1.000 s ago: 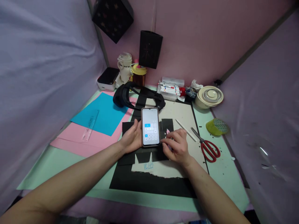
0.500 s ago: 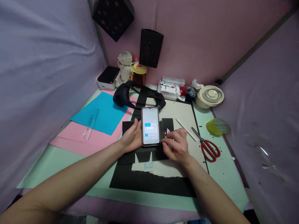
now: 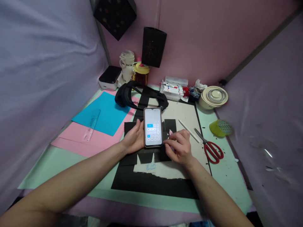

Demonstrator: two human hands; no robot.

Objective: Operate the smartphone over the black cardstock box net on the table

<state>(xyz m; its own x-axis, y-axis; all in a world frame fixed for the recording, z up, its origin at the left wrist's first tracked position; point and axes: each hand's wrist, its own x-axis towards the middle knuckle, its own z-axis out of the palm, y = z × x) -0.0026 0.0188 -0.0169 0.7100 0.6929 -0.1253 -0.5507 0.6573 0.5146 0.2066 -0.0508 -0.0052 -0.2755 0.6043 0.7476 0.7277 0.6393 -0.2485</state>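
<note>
A phone (image 3: 153,127) with a lit screen of white and blue tiles rests in my left hand (image 3: 134,138), the thumb along its left edge. My right hand (image 3: 180,148) is beside the phone's lower right corner, fingers curled together; whether it holds something is hidden. A small pink object (image 3: 170,132) shows just above its fingers. Under both hands lie black paper (image 3: 153,186) and a pale board (image 3: 180,113). A white pen-like stick (image 3: 188,130) and red-handled scissors (image 3: 213,152) lie to the right.
A black headset (image 3: 123,94) lies behind the phone. Blue paper (image 3: 106,110), pink paper and a clear ruler (image 3: 92,126) are at left. Markers (image 3: 174,91), a round cream container (image 3: 213,97) and a green tape roll (image 3: 220,128) stand around. Two black boxes hang above.
The whole view has shifted very slightly. Both hands and the phone keep nearly the same places. The hanging black box has turned a little.
</note>
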